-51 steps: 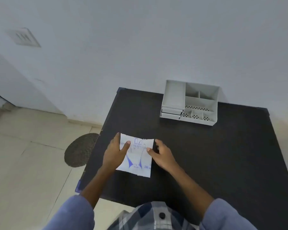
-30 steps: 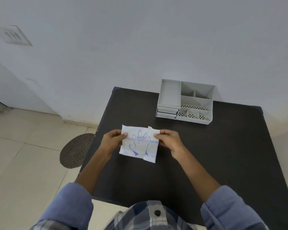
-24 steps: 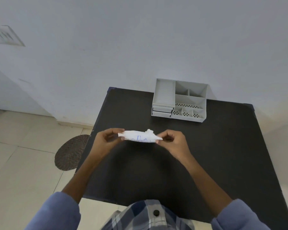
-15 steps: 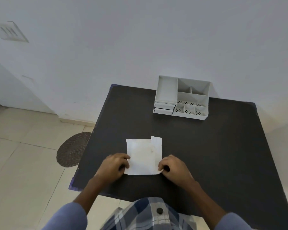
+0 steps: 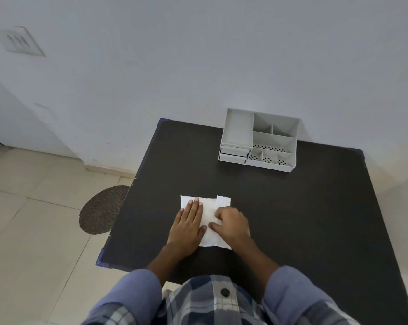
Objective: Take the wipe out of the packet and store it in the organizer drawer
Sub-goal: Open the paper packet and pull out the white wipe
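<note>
A white packet (image 5: 209,213) lies flat on the black table (image 5: 292,207), plain side up, near the front left. My left hand (image 5: 189,225) rests flat on its left half, fingers stretched out and together. My right hand (image 5: 231,222) sits on its right half with the fingers curled onto the paper; whether they pinch it I cannot tell. The grey organizer (image 5: 259,139) stands at the back of the table by the wall, with two small shut drawers (image 5: 233,154) at its front left. No wipe is visible outside the packet.
The wall runs right behind the organizer. The table's left edge drops to a tiled floor with a round brown mat (image 5: 102,209). Bare black tabletop stretches between the packet and the organizer and to the right.
The packet was lifted, flipped to its plain side and laid down on the table. Both hands have since slid from its near corners onto its top.
</note>
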